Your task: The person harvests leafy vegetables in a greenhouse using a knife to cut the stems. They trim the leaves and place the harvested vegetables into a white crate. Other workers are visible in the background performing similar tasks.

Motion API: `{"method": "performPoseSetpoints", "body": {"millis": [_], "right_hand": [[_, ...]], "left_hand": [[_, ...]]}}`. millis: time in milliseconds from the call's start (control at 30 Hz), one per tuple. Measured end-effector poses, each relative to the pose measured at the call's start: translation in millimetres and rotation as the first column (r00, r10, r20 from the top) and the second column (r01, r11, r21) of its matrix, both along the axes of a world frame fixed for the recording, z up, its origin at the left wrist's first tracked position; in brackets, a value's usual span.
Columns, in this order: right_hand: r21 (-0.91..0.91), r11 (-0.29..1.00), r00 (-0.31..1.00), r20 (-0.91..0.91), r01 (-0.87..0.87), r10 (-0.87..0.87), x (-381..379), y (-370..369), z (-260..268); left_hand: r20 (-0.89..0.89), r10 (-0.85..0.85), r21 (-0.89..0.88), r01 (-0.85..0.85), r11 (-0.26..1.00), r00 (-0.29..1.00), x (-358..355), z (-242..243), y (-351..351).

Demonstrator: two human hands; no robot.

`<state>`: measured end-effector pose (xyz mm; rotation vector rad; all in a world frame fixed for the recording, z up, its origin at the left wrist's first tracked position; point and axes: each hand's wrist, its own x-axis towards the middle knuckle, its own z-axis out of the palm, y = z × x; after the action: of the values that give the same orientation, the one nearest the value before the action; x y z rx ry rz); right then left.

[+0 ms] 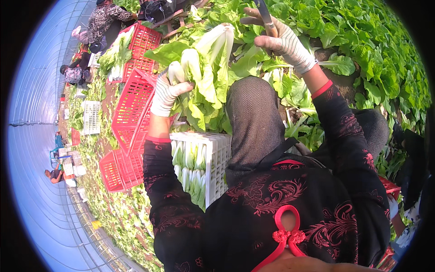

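My left hand (169, 91), in a striped, whitish work glove, holds several heads of pale-stemmed leafy greens (212, 56). Their white butt ends point up and towards the glove, while loose yellow-green leaves hang below. A tool with a wooden handle (271, 30), a metal collar and a dark shaft is gripped in my right hand (283, 44), gloved the same way. The tool's far end is cut off by the top rim, so its blade cannot be made out. Below my left wrist stands a white plastic crate (217, 166) packed with rows of greens (188, 180).
Red plastic crates (134, 112) lie stacked and tilted at left. Another red crate (144, 42) carries greens. Dense growing greens (340, 27) fill the upper right; cut leaves litter the soil. A person in a patterned top (105, 20) crouches at upper left, others farther off. Greenhouse film (30, 102) curves beyond.
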<state>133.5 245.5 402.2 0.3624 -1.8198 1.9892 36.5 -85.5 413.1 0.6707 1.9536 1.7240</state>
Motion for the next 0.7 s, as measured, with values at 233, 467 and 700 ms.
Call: {"method": "performPoseSetpoints", "body": {"millis": [233,467,700], "right_hand": [[-0.013,0.989,0.969,0.201,0.149,-0.144,12,-24,-8],[-0.079,0.99,0.964,0.251,0.115,-0.092,47,-54,-3],[-0.326,0.944,0.976,0.214,0.047,0.026,67,-75,-1]], "left_hand": [[-0.05,0.084,-0.139,-0.09,0.986,0.995,31,41,29],[-0.474,-0.149,-0.232,0.04,0.972,0.868,77,66,32],[-0.555,-0.24,-0.116,0.212,0.97,0.797,72,24,60]]}}
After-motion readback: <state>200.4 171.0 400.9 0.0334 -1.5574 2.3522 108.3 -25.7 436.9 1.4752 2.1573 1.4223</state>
